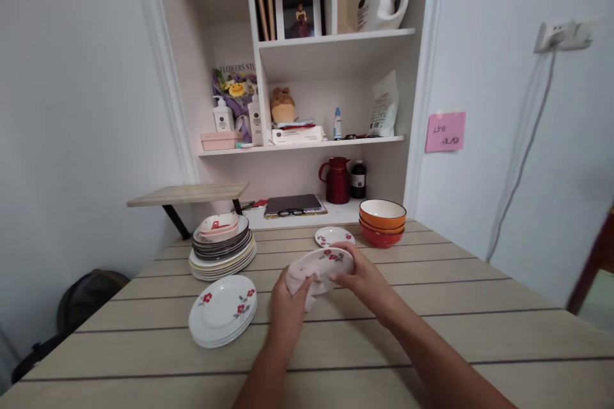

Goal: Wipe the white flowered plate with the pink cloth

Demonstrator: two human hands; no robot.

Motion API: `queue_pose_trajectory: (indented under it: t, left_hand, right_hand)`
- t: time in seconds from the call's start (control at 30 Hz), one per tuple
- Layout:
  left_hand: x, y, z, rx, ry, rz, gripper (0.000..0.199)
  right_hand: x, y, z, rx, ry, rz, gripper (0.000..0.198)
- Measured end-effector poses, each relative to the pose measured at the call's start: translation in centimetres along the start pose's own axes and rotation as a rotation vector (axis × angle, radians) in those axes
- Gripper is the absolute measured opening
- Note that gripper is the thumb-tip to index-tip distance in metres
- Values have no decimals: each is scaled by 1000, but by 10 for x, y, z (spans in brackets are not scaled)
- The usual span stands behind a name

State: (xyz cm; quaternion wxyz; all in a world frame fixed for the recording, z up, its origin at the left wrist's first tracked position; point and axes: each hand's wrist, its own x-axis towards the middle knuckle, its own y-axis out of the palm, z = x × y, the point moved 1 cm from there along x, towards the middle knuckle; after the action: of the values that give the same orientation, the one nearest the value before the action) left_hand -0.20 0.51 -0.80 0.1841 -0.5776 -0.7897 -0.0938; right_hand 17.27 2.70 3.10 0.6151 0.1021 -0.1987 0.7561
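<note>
The left hand (pixel 286 294) pinches a cloth (pixel 298 270) against the flowered plate (pixel 334 258) the right hand (pixel 359 276) grips, above the surface (pixel 343 348). Plate stacks (pixel 223 310) stand left, a saucer (pixel 334 234) just beyond, stacked bowls (pixel 382 225) far right.

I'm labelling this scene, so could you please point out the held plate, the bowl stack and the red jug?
Held plate (pixel 323 264): head view, on its face.
Bowl stack (pixel 382 224): head view, on its outer side.
Red jug (pixel 338 183): head view, on its body.
</note>
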Motion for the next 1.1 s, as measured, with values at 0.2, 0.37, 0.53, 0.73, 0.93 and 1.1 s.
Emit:
queue_pose_trajectory:
  t: [0.2, 0.37, 0.53, 0.73, 0.93, 1.1]
  left_hand:
    - [-8, -1, -10, 403, 449, 42, 25]
    - [-10, -1, -11, 508, 487, 45, 30]
    - [-7, 0, -10, 374, 408, 63, 22]
    - [-3, 1, -12, 41, 164, 11, 15]
    - [-5, 7, -14, -212, -106, -116, 39]
    - [-3, 2, -13, -120, -60, -140, 36]
  right_hand:
    - [-11, 9, 20, -677, -599, -13, 40]
    - [-14, 15, 29, -1041, -486, -1, 19]
    - [-11, 7, 25, -953, -353, 62, 12]
    - [-8, 4, 18, -427, -260, 83, 14]
    - [-5, 14, 15, 178, -79, -64, 22]
    - [-4, 13, 11, 83, -51, -62, 26]
